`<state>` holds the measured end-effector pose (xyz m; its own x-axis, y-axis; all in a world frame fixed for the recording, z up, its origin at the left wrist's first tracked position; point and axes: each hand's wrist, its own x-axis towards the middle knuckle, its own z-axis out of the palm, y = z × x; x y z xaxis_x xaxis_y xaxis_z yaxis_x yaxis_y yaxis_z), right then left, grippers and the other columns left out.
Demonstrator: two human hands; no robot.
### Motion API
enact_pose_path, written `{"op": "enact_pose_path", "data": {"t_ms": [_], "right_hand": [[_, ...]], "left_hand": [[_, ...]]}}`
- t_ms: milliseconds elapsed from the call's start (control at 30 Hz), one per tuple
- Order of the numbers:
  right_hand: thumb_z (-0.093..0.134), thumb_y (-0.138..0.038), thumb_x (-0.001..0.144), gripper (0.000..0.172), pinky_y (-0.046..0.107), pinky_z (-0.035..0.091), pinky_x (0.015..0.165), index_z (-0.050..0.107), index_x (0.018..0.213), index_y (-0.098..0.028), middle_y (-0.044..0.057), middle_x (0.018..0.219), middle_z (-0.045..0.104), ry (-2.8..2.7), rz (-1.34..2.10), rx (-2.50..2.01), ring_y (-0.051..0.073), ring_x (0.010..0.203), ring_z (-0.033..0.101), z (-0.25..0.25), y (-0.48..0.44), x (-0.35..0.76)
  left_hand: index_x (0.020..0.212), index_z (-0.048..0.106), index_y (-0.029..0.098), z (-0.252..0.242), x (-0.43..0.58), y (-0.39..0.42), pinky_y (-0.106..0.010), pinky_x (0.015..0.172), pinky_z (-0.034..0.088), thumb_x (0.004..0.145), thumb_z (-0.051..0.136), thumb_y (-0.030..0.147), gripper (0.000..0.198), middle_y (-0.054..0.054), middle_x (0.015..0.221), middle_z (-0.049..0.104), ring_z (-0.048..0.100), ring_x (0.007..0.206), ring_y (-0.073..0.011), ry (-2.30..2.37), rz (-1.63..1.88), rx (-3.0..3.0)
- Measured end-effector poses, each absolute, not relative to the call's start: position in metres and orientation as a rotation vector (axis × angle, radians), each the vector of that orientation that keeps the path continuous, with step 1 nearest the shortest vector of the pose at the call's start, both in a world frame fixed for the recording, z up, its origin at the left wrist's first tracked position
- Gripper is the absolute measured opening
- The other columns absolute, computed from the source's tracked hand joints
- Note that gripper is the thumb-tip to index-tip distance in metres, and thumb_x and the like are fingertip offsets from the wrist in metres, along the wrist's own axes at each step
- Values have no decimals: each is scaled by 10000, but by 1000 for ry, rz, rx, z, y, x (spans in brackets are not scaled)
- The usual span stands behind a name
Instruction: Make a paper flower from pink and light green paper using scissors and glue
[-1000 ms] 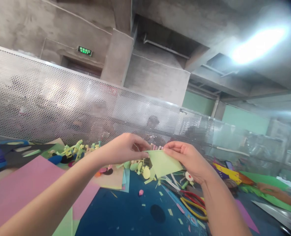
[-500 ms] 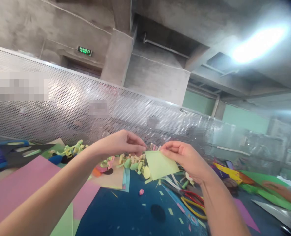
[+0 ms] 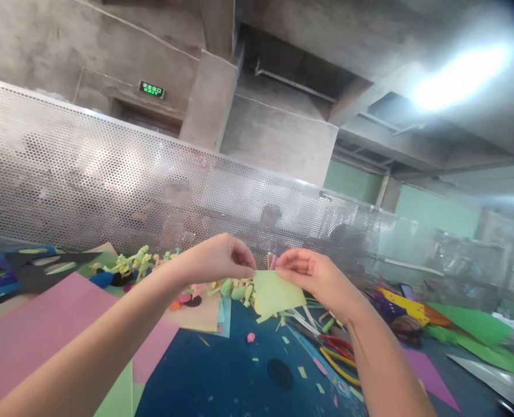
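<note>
A light green sheet of craft paper (image 3: 279, 294) hangs in front of me over the table, its upper edge between my two hands. My left hand (image 3: 224, 258) pinches the upper left corner with thumb and fingertips. On the upper right, the thumb and fingers of my right hand (image 3: 313, 269) close on the same edge. Behind the sheet lie small green and yellow craft figures (image 3: 237, 291), partly covered by it. Scissors with red and yellow handles (image 3: 339, 359) rest below my right wrist.
Pink sheets (image 3: 61, 324) lie to the left under my forearm. A blue ruler (image 3: 315, 356), paper scraps and a small pink piece (image 3: 250, 337) are on the dark blue tabletop (image 3: 205, 370). A perforated metal screen (image 3: 222, 191) stands behind; green sheets (image 3: 469, 324) lie at right.
The green sheet has turned to hang straighter and shifted slightly left. My right hand has moved a little left, closer to my left hand. A hand at the far right has gone from view.
</note>
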<state>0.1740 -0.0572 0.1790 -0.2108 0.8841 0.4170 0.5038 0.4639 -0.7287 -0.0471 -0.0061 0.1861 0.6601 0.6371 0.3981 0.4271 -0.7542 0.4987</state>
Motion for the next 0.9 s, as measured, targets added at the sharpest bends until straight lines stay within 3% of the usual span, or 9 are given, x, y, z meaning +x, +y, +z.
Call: {"op": "enact_pose_path", "data": {"t_ms": [200, 367, 533, 900], "right_hand": [[631, -271, 764, 112, 331, 486, 791, 624, 852, -203, 57, 914, 681, -1883, 558, -1227, 171, 843, 626, 179, -56, 171], [627, -267, 766, 102, 333, 497, 779, 625, 844, -202, 56, 904, 680, -1901, 534, -1224, 173, 842, 630, 180, -55, 172], [628, -278, 767, 97, 303, 498, 777, 621, 839, -213, 40, 912, 680, -1931, 482, -1192, 161, 844, 632, 179, -57, 172], [644, -274, 745, 101, 286, 499, 751, 653, 823, -212, 36, 881, 691, -1922, 542, -1226, 154, 808, 626, 180, -60, 166]], "left_hand": [[789, 656, 198, 181, -40, -7, -219, 491, 329, 717, 541, 321, 183, 4, 681, 625, 509, 564, -111, 900, 828, 2656], [904, 665, 233, 180, -39, -8, -225, 469, 287, 759, 499, 359, 254, 22, 606, 572, 438, 497, -102, 883, 790, 2723], [768, 655, 194, 182, -43, -8, -223, 469, 285, 821, 422, 428, 334, 17, 611, 536, 391, 484, -87, 782, 668, 2676], [798, 677, 196, 184, -46, -5, -203, 461, 307, 757, 527, 388, 247, 14, 612, 570, 417, 488, -76, 822, 589, 2572]]}}
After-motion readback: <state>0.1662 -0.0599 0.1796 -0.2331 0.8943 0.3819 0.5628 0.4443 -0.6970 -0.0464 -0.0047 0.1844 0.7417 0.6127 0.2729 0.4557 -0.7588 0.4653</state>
